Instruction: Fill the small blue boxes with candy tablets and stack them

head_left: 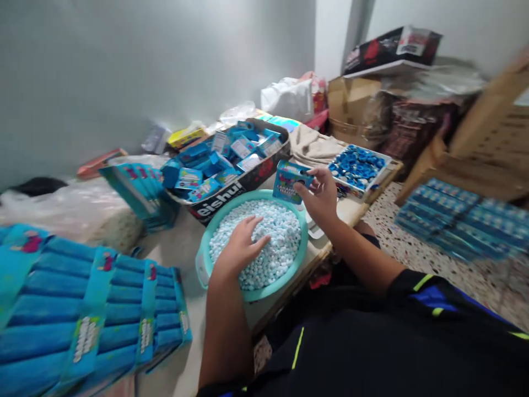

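My right hand (321, 196) grips a small blue printed candy box (290, 181), held upright just above the far right rim of a turquoise basin (302, 241). Small pale blue and white candies (276, 242) fill the basin. My left hand (244, 242) rests on or just over these candies, its fingers spread and nothing visibly held. Behind the basin, a black tray (261, 175) with white lettering is heaped with similar blue boxes (215, 157).
Rows of packed blue boxes (88, 298) stand at the near left, with another display pack (138, 190) behind. A shallow white tray of blue pieces (357, 165) lies to the right. More blue packs (463, 218) sit on the speckled floor by cardboard cartons (487, 143).
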`<state>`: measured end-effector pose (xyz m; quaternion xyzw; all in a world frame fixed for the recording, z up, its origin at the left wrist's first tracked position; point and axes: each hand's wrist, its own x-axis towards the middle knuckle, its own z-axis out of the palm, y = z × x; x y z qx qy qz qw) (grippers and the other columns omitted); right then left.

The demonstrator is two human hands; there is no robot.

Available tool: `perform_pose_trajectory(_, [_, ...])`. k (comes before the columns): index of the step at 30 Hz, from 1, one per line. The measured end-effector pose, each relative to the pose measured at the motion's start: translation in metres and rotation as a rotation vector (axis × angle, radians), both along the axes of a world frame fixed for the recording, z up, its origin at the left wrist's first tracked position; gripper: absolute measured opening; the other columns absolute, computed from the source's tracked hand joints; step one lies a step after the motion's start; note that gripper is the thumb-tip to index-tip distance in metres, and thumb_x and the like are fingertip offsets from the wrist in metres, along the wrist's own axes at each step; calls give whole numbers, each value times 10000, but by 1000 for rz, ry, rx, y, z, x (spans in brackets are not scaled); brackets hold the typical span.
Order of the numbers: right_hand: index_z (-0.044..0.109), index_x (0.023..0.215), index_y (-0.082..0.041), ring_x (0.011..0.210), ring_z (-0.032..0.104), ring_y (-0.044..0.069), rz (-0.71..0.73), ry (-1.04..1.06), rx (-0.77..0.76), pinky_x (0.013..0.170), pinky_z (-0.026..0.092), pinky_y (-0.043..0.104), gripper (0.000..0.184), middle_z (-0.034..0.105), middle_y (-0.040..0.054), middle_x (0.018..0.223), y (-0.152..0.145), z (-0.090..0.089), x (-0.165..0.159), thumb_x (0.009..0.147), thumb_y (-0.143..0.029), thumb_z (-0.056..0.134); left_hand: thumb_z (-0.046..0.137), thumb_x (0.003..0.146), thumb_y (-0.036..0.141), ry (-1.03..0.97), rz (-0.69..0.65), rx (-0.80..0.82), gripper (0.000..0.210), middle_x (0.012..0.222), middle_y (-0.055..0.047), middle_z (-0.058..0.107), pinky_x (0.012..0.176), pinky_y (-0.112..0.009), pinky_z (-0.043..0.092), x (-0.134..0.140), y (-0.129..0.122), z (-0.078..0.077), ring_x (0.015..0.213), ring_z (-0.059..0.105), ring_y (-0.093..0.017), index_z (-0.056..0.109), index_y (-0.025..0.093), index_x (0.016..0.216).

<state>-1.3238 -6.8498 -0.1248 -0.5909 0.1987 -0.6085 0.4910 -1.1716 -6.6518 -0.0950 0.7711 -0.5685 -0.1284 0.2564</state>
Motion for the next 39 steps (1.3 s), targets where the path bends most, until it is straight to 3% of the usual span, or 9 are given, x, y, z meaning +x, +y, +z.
perform_pose_trajectory(2, [560,1029,-261,901,685,178,-109,140,-72,847,587,348,341,673,13,1031,-21,-13,-21,829,-406,796,625,943,501,-42,-51,130,547,1486,-209,629,1260,-604,389,2,-3,0,1434,554,-398,713,145,1347])
perform_pose_trajectory(7, [614,988,-238,842,666,217,-114,595,-129,875,588,426,255,700,33,941,-55,-51,-47,811,-327,776,587,925,633,-31,-85,138,575,1421,-144,671,1247,-564,405,0,-8,8,1373,593,-372,774,205,1260])
perform_pose_trajectory(9, [622,1176,-255,948,703,253,-87,635,-131,926,603,462,398,734,73,1116,-60,-59,-50,823,-347,782,592,910,641,-25,-83,131,552,1339,-133,706,1221,-562,427,-3,-8,12,1319,621,-370,792,208,1189])
perform_pose_trajectory(12, [400,1546,-321,1223,683,299,-35,575,-194,1053,590,507,773,662,127,1407,-66,-68,-60,876,-459,762,601,895,634,-24,-81,127,515,1267,-125,717,1188,-539,451,-8,-8,17,1265,642,-362,795,204,1101])
perform_pose_trajectory(14, [290,1620,-338,1320,644,293,-74,479,-209,1124,559,518,794,630,134,1449,-70,-78,-73,940,-486,673,602,900,616,-26,-77,118,477,1226,-112,718,1155,-506,473,-11,-8,18,1220,656,-344,780,207,1071])
perform_pose_trajectory(19, [421,1542,-251,1145,711,249,-236,380,126,1126,551,516,595,708,116,1185,-81,-113,-104,967,-352,534,603,895,578,-9,-13,81,382,1048,-81,754,966,-427,542,-11,-8,18,1019,701,-309,758,237,968])
perform_pose_trajectory(21, [473,1481,-221,1123,713,242,-242,412,256,1122,553,506,564,695,128,1202,-84,-120,-106,934,-325,564,628,884,551,2,19,46,330,994,-63,770,906,-404,547,-11,-7,17,960,710,-298,753,251,942])
perform_pose_trajectory(26, [457,1482,-235,1258,666,248,-295,479,198,1157,542,482,613,567,162,1446,-81,-122,-100,890,-272,613,657,897,441,-8,81,-20,205,922,-9,786,817,-352,536,-13,-6,16,860,710,-240,749,258,911])
perform_pose_trajectory(39, [436,1477,-248,1240,668,278,-205,503,139,1152,533,539,609,599,142,1371,-71,-115,-110,905,-358,611,697,912,375,22,157,-195,156,1125,-30,835,639,-296,537,-22,-5,14,1028,777,-250,756,234,944])
